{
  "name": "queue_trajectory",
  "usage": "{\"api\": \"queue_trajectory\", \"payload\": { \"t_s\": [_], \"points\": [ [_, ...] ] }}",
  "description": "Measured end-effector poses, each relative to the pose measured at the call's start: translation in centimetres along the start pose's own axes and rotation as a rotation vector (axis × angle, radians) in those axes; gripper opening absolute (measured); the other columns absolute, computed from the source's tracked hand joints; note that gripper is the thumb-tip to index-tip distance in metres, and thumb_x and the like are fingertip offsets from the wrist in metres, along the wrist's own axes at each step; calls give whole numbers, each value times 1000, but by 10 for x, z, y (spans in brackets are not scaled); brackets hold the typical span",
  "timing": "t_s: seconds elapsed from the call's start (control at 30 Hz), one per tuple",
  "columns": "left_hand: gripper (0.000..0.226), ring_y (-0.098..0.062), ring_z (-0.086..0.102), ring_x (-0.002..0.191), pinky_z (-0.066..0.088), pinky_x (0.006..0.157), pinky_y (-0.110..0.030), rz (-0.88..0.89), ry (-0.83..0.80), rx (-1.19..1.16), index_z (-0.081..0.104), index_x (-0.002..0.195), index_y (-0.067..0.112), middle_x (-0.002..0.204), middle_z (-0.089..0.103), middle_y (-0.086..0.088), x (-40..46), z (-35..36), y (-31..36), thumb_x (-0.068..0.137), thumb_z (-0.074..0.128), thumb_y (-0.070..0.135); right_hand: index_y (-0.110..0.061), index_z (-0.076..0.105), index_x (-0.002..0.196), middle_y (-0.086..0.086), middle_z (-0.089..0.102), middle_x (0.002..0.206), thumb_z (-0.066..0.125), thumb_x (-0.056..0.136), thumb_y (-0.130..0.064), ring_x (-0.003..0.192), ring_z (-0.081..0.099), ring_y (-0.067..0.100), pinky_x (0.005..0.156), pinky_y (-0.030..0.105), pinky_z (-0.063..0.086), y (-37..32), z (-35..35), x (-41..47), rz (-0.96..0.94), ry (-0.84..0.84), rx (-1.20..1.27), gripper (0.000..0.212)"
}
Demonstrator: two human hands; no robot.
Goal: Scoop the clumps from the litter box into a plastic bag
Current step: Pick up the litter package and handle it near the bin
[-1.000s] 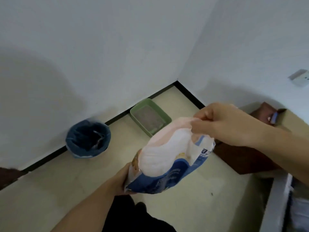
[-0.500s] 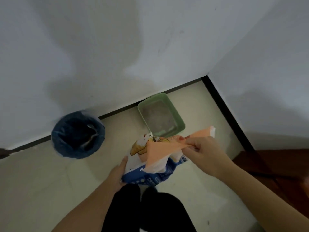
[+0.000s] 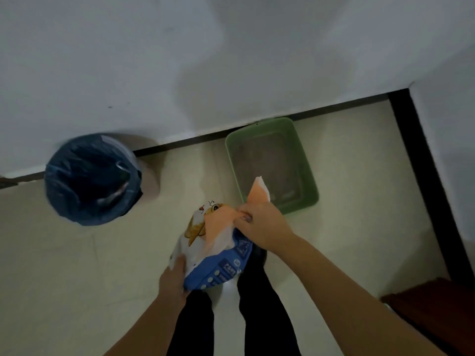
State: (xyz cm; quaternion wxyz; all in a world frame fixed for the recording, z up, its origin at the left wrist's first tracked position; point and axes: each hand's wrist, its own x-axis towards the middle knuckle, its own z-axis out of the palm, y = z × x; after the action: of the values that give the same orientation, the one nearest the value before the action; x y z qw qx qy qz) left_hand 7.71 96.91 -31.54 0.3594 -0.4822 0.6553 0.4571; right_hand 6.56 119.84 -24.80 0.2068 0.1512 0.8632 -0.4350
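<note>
Both hands on printed bag [image 3: 218, 255]: left hand [image 3: 174, 276] grips base, right hand [image 3: 259, 222] pinches orange top flap. Risk: flap tears unevenly, contents spilling beside litter box [image 3: 272, 165].

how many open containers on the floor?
2: a green litter box by the wall near the corner, and a blue-lined bin to its left. None seems hidden.
</note>
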Motion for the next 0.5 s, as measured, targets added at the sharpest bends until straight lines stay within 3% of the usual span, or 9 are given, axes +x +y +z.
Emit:
{"api": "queue_trajectory", "payload": {
  "t_s": [0.03,0.1,0.17,0.3,0.43,0.5],
  "points": [
    [42,-24,55,72,41,58,-27,-3,6,-7,46,132,1,104,54,-16,0,6,-1,97,49,25,-19,29,54,-4,33,55,51,88,-21,50,32,8,47,21,23,10,1,10,8,-26,4,41],
    [41,-40,57,90,40,55,-28,-12,19,-22,46,134,5,112,55,-20,3,16,-5,98,48,24,-19,25,54,-3,31,54,49,90,-20,50,31,8,47,21,21,25,3,28,30,-72,11,44],
    [40,-35,55,96,44,57,-29,-26,11,-25,46,134,6,123,56,-21,7,22,-8,97,49,23,-19,25,54,-3,28,57,47,91,-19,51,32,9,49,23,25,37,4,41,54,-109,32,44],
    [43,-22,50,67,42,53,-26,-72,56,-33,46,131,1,112,54,-24,9,33,-3,95,52,23,-17,25,54,-2,29,56,46,90,-18,53,32,12,54,26,28,57,7,54,99,-152,23,42],
    [42,-29,58,93,50,61,-32,-73,67,-90,47,130,6,114,57,-13,16,39,6,92,56,23,-17,24,54,-2,22,59,45,91,-15,52,31,13,49,15,23,68,3,60,85,-159,-25,43],
    [40,-28,60,87,50,58,-31,-60,62,-89,48,128,6,109,58,-12,16,42,12,92,56,21,-15,26,55,4,30,58,45,90,-14,55,31,16,48,16,23,73,0,61,80,-176,-50,41]
  ]
}}
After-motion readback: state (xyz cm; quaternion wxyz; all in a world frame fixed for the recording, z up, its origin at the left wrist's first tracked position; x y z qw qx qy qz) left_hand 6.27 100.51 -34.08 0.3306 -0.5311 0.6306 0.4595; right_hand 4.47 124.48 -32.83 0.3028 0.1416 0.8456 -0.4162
